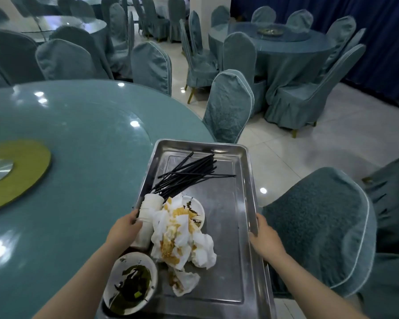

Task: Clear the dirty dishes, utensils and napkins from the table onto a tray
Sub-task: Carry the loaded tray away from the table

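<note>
A steel tray is held over the edge of the round teal table. My left hand grips its left rim beside a stack of white cups. My right hand grips the right rim. On the tray lie several black chopsticks, a heap of stained white napkins, a white plate partly under them, and a white bowl with dark green leftovers at the near left corner.
A green and silver turntable hub sits on the table at left. Teal-covered chairs ring the table; one chair stands close on my right. Tiled floor lies ahead, with another round table beyond.
</note>
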